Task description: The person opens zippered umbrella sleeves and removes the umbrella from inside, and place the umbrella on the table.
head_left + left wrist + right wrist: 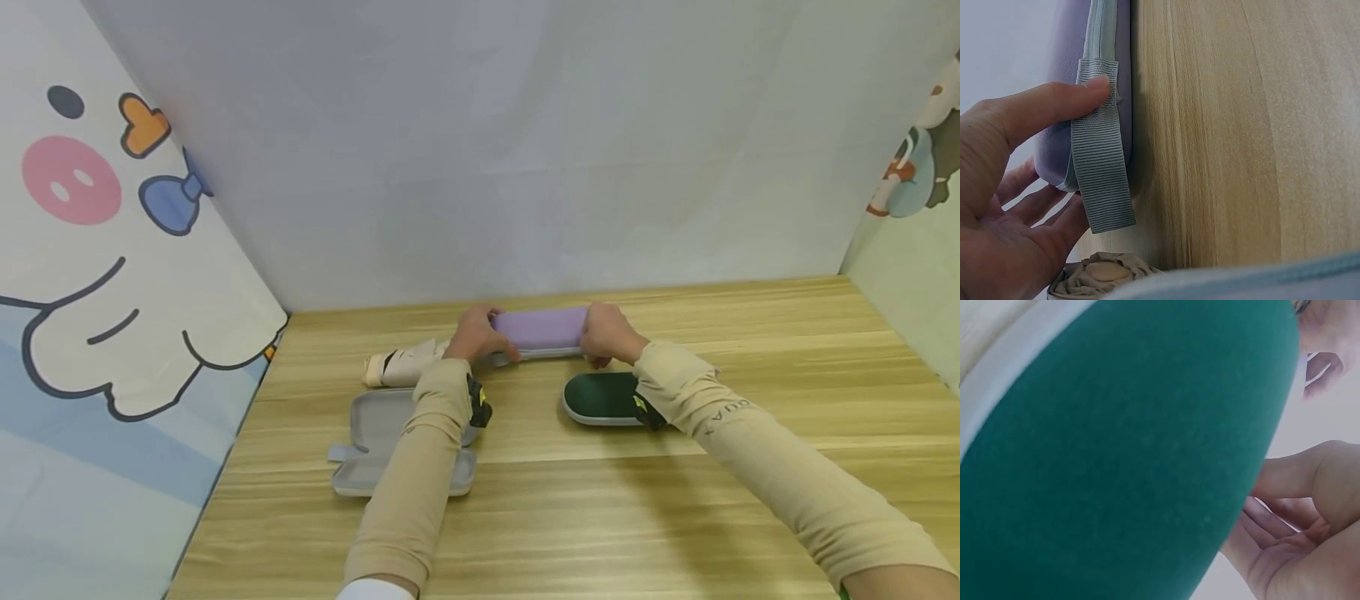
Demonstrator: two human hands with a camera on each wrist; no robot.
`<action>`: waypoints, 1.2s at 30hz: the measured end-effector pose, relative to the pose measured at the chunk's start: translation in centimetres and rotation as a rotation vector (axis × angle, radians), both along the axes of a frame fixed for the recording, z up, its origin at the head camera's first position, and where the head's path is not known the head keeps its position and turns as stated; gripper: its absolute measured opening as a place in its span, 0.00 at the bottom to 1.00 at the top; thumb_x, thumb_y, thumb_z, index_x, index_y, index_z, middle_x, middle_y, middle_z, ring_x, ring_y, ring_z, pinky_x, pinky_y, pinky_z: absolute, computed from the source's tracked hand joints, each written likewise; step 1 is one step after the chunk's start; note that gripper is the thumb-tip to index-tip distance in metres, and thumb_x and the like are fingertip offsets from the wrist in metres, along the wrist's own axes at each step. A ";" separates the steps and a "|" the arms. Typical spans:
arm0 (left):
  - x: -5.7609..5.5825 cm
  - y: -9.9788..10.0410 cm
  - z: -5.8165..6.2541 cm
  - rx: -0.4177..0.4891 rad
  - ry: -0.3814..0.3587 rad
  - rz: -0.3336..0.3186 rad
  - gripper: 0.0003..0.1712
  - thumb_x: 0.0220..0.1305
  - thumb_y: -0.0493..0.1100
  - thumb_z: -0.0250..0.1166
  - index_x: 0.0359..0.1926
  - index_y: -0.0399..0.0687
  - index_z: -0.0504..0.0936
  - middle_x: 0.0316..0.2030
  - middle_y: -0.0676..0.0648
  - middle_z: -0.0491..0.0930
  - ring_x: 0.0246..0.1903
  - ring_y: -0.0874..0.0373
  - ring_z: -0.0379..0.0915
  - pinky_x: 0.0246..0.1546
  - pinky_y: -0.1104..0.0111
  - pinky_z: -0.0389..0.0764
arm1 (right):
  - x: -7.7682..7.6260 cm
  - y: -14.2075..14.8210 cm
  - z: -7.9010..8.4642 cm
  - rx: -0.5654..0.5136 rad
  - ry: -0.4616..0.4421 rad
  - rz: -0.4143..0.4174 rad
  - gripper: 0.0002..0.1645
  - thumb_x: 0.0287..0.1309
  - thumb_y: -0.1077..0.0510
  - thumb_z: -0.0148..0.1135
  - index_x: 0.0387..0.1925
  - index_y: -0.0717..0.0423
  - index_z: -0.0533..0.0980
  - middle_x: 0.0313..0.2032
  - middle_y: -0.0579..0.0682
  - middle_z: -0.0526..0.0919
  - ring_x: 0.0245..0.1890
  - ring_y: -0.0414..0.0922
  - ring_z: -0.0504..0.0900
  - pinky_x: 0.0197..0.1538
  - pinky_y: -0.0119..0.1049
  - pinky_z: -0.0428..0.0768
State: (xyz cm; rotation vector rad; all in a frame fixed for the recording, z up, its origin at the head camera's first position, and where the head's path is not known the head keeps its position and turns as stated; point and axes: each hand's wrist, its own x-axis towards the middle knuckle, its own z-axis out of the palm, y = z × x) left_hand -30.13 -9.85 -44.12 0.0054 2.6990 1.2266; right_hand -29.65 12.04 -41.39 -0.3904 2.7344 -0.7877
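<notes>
A purple zip case (542,329) with a pale grey zip band lies towards the back of the wooden table. At its left end my left hand (481,335) grips it, the thumb pressing a grey ribbed fabric tab (1100,150) against its side and the other fingers behind. My right hand (609,332) has curled fingers at the case's right end, thumb and fingertips brought together. In the right wrist view a dark green case (1129,450) hides those fingertips; I cannot tell whether they pinch the zip pull or the case itself.
Below my right wrist lies the closed green case, its right end hidden by the sleeve. An open grey case (375,471) is partly under my left forearm. Beside my left hand is a folded beige umbrella (401,365). A pale cloth wall (562,167) rises behind the table.
</notes>
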 end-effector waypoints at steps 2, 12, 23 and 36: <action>0.0 0.0 0.0 0.003 -0.003 0.002 0.47 0.37 0.37 0.80 0.62 0.43 0.71 0.59 0.40 0.70 0.54 0.46 0.69 0.53 0.58 0.73 | -0.1 -0.1 -0.1 -0.008 -0.001 0.004 0.15 0.37 0.76 0.49 0.08 0.67 0.78 0.12 0.57 0.80 0.12 0.47 0.80 0.18 0.34 0.79; -0.1 0.1 -0.1 0.014 -0.012 0.015 0.47 0.37 0.37 0.81 0.62 0.43 0.71 0.59 0.40 0.70 0.55 0.46 0.69 0.53 0.58 0.73 | -0.2 -0.7 -0.3 -0.012 0.001 0.025 0.16 0.39 0.76 0.48 0.07 0.66 0.77 0.10 0.56 0.78 0.10 0.44 0.77 0.17 0.35 0.78; -0.4 0.0 -0.2 -0.001 -0.006 0.013 0.46 0.36 0.38 0.81 0.61 0.44 0.72 0.58 0.40 0.71 0.54 0.46 0.69 0.52 0.58 0.74 | -0.2 -1.5 -0.4 -0.037 0.003 0.043 0.16 0.39 0.76 0.48 0.07 0.66 0.77 0.11 0.57 0.79 0.11 0.46 0.79 0.20 0.38 0.80; -0.9 0.0 -0.5 -0.019 0.014 0.016 0.46 0.33 0.38 0.81 0.59 0.44 0.73 0.54 0.41 0.73 0.50 0.47 0.72 0.50 0.59 0.75 | -0.3 -2.5 -0.1 -0.030 0.050 0.102 0.16 0.37 0.75 0.46 0.07 0.66 0.76 0.11 0.58 0.79 0.14 0.50 0.82 0.15 0.32 0.77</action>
